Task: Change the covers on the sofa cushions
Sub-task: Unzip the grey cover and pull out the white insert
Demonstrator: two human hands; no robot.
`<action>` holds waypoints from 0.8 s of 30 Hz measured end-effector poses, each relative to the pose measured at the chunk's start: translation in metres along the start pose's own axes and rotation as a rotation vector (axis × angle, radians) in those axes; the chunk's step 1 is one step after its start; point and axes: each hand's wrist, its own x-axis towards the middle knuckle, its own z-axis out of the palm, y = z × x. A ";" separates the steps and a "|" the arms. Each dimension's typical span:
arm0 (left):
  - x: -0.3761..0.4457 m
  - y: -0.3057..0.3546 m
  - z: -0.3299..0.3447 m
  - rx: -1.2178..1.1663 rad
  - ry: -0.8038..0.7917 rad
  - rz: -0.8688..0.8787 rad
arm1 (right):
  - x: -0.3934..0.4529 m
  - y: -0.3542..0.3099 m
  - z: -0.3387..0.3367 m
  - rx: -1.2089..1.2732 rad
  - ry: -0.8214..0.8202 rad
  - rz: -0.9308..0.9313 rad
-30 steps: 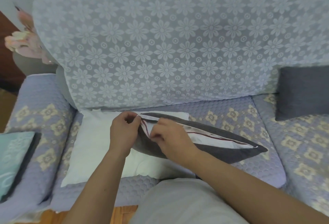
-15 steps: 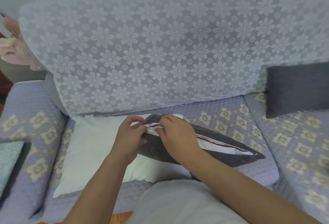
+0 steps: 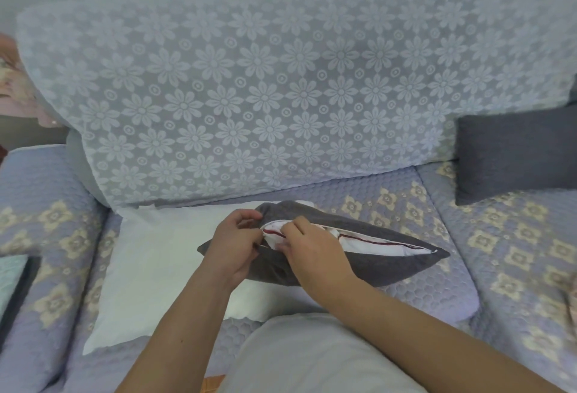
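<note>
A dark grey cushion cover (image 3: pixel 359 267) lies on the sofa seat with its long edge gaping. A white insert with a dark red seam line (image 3: pixel 374 244) shows through the gap. My left hand (image 3: pixel 232 244) pinches the grey cover's left corner. My right hand (image 3: pixel 312 252) grips the white insert at the opening, its fingers curled into the gap. Under the cover lies a bare white cushion insert (image 3: pixel 156 267), flat on the seat.
Another dark grey cushion (image 3: pixel 512 155) leans against the backrest at the right. White flower-pattern lace (image 3: pixel 249 95) drapes the backrest. A pale blue cushion (image 3: pixel 9 280) lies on the left armrest. The quilted seat (image 3: pixel 515 252) extends right.
Both hands have closed together at the cover's left end, and the grey cover has bunched up there. The camera has shifted a little to the left and closer.
</note>
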 end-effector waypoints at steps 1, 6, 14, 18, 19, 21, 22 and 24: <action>0.000 0.000 0.000 0.013 -0.022 -0.001 | 0.000 0.002 0.002 -0.003 -0.014 0.023; -0.002 -0.005 -0.001 -0.120 -0.093 -0.095 | 0.001 0.003 -0.008 -0.020 -0.071 0.176; -0.006 -0.022 -0.001 -0.233 -0.070 -0.145 | -0.005 0.010 0.003 0.012 -0.129 -0.014; -0.006 -0.029 -0.003 -0.232 -0.073 -0.126 | -0.007 0.010 0.007 0.038 -0.072 -0.059; -0.008 -0.030 -0.001 -0.239 -0.083 -0.125 | -0.007 0.009 0.008 0.018 -0.049 -0.059; -0.012 -0.032 0.003 -0.177 -0.104 -0.107 | -0.006 0.007 0.004 -0.021 -0.007 -0.090; -0.013 -0.034 0.003 -0.086 -0.104 -0.079 | -0.006 0.007 0.001 -0.020 0.011 -0.108; -0.011 -0.036 -0.001 0.165 -0.051 -0.005 | -0.011 0.006 -0.005 0.003 0.032 -0.101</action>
